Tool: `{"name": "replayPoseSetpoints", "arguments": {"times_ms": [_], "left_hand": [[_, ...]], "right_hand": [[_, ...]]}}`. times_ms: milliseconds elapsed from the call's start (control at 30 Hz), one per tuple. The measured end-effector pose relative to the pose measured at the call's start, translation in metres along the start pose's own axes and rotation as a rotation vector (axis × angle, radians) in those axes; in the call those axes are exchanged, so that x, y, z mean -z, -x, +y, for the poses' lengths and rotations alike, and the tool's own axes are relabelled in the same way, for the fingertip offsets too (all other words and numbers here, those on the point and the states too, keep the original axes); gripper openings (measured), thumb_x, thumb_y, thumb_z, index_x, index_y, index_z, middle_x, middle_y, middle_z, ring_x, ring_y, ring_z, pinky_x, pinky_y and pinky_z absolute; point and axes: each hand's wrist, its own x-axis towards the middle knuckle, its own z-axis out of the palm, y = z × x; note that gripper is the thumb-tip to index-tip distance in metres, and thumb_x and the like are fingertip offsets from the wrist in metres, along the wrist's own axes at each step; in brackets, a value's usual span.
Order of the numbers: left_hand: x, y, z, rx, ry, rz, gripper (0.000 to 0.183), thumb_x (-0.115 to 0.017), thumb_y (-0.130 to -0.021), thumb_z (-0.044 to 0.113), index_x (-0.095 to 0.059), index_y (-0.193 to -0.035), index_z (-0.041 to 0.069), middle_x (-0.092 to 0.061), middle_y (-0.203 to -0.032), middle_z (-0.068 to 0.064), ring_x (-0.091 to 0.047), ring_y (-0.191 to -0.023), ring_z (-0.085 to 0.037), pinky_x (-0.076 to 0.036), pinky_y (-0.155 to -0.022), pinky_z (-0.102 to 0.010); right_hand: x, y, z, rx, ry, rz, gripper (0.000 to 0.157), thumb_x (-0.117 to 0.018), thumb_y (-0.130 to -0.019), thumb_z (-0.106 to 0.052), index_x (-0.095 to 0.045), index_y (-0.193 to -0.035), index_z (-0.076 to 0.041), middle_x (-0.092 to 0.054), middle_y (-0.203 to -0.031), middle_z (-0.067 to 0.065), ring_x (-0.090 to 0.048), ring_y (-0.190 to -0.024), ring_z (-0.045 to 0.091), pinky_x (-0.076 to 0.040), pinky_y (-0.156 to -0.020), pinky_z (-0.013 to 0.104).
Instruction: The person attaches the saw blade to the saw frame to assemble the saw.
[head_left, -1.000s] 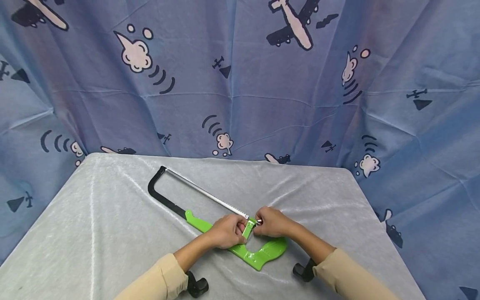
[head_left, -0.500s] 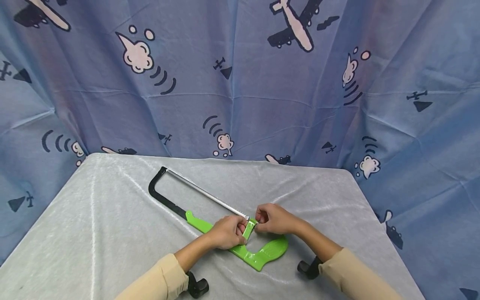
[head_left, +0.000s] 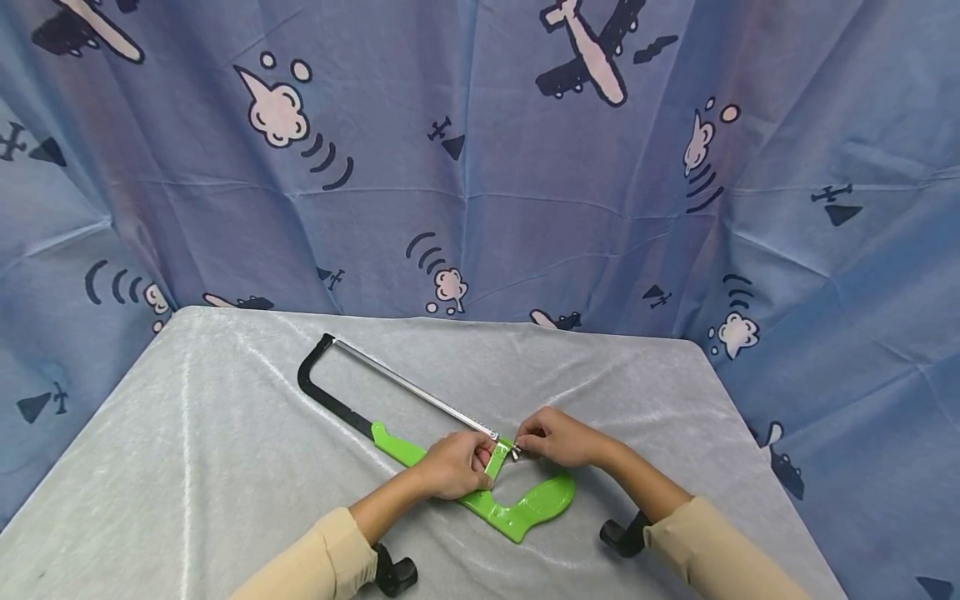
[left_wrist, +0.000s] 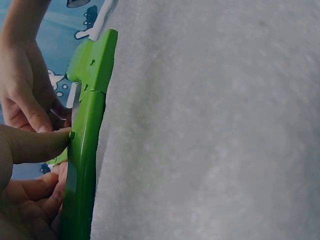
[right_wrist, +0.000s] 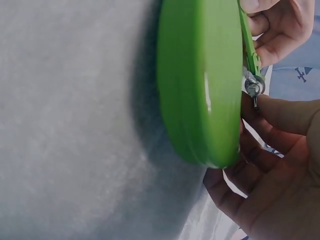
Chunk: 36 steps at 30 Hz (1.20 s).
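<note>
A hacksaw (head_left: 543, 497) with a green handle and a black front frame lies on the table, its silver blade (head_left: 412, 387) on the far side. My left hand (head_left: 452, 465) grips the green upright by the blade's near end; in the left wrist view its thumb (left_wrist: 37, 146) presses the green frame. At the end of that upright sits a silver wing nut (right_wrist: 254, 86). Thumb and forefinger of my right hand (head_left: 564, 437) pinch one wing of it, as the right wrist view shows. The other right fingers are loosely bent near the handle's end.
A grey-white plush cloth covers the table (head_left: 247, 467). Behind it hangs a blue curtain (head_left: 480, 167) printed with planes and clouds. Black wrist mounts (head_left: 395, 571) show beneath both forearms.
My right hand shifts slightly right and its fingers change their hold at the wing nut, which now shows more plainly. The left hand and the hacksaw stay in place.
</note>
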Motion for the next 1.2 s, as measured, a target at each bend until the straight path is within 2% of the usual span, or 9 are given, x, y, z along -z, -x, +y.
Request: {"name": "replayPoseSetpoints", "arguments": {"times_ms": [233,433,633,867,1067,1200], "left_hand": [[-0.0010,-0.0010,-0.0007,0.008,-0.009,0.000,0.028,-0.077,-0.066,0.008,-0.059,-0.087,0.010,-0.057,-0.073,0.005,-0.049,-0.063,0.000,-0.040,-0.063,-0.020],[-0.0008,-0.0011,-0.0007,0.016,-0.018,-0.001,0.028,-0.077,-0.066,0.010,-0.059,-0.088,0.011,-0.057,-0.074,0.005,-0.049,-0.064,0.000,-0.040,-0.063,-0.020],[-0.0007,-0.0008,-0.0005,0.019,-0.014,-0.002,0.028,-0.077,-0.066,0.009,-0.059,-0.089,0.011,-0.058,-0.075,0.004,-0.049,-0.064,-0.001,-0.040,-0.063,-0.021],[-0.0009,-0.0011,-0.0001,0.018,-0.011,-0.001,0.029,-0.077,-0.066,0.009,-0.060,-0.089,0.010,-0.057,-0.075,0.004,-0.049,-0.064,-0.001,-0.040,-0.063,-0.020],[-0.0007,-0.0011,-0.0004,0.015,-0.015,-0.001,0.029,-0.077,-0.066,0.010,-0.059,-0.088,0.010,-0.057,-0.075,0.004,-0.049,-0.064,-0.001,-0.040,-0.063,-0.021],[-0.0008,-0.0012,-0.0005,0.016,-0.010,-0.003,0.029,-0.077,-0.066,0.009,-0.060,-0.089,0.010,-0.057,-0.075,0.005,-0.050,-0.064,-0.001,-0.040,-0.063,-0.021]], "right_hand": [[-0.0007,0.0005,-0.0005,-0.014,-0.010,0.018,0.014,-0.055,-0.089,-0.003,-0.064,-0.079,0.001,-0.056,-0.065,0.005,-0.045,-0.056,0.004,-0.039,-0.051,0.020],[-0.0023,0.0005,0.0002,0.013,0.031,0.075,0.006,-0.059,-0.086,-0.003,-0.061,-0.081,-0.003,-0.056,-0.068,0.001,-0.048,-0.059,0.006,-0.042,-0.054,0.022],[-0.0031,0.0003,-0.0014,0.007,0.101,0.118,0.008,-0.062,-0.084,-0.003,-0.061,-0.078,-0.008,-0.056,-0.067,-0.003,-0.049,-0.059,0.006,-0.043,-0.054,0.023],[-0.0014,0.0021,-0.0033,-0.022,0.090,0.131,0.008,-0.062,-0.083,-0.003,-0.066,-0.078,-0.007,-0.060,-0.066,0.000,-0.050,-0.056,0.007,-0.044,-0.051,0.024],[0.0007,0.0026,-0.0047,-0.033,0.065,0.144,0.012,-0.064,-0.085,-0.014,-0.071,-0.076,-0.008,-0.064,-0.063,0.005,-0.049,-0.050,0.005,-0.042,-0.048,0.023],[-0.0013,0.0015,-0.0059,-0.026,0.069,0.143,0.011,-0.072,-0.079,-0.019,-0.071,-0.072,-0.011,-0.064,-0.062,0.000,-0.049,-0.050,0.003,-0.042,-0.047,0.021]]}}
